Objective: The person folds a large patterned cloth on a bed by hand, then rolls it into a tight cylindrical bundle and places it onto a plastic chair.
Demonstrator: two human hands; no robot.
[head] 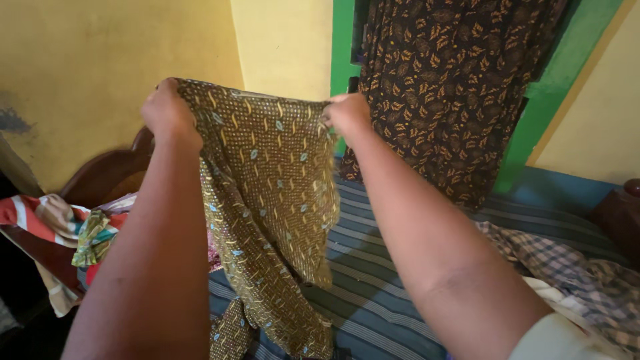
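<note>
My left hand [168,112] and my right hand [347,115] hold up an olive-brown patterned cloth [267,200] by its top edge, one hand at each upper corner. The cloth is spread between them and hangs down in front of me over a bed with a blue-grey striped sheet [373,293]. Its lower end drapes onto the sheet near the bottom of the view. Both hands are closed on the fabric.
A dark brown leaf-print garment [453,87] hangs by a green door frame [567,73] at the back. Colourful crumpled clothes [60,233] lie at left near a wooden headboard [107,170]. A checked cloth [573,267] lies at right. Yellow walls stand behind.
</note>
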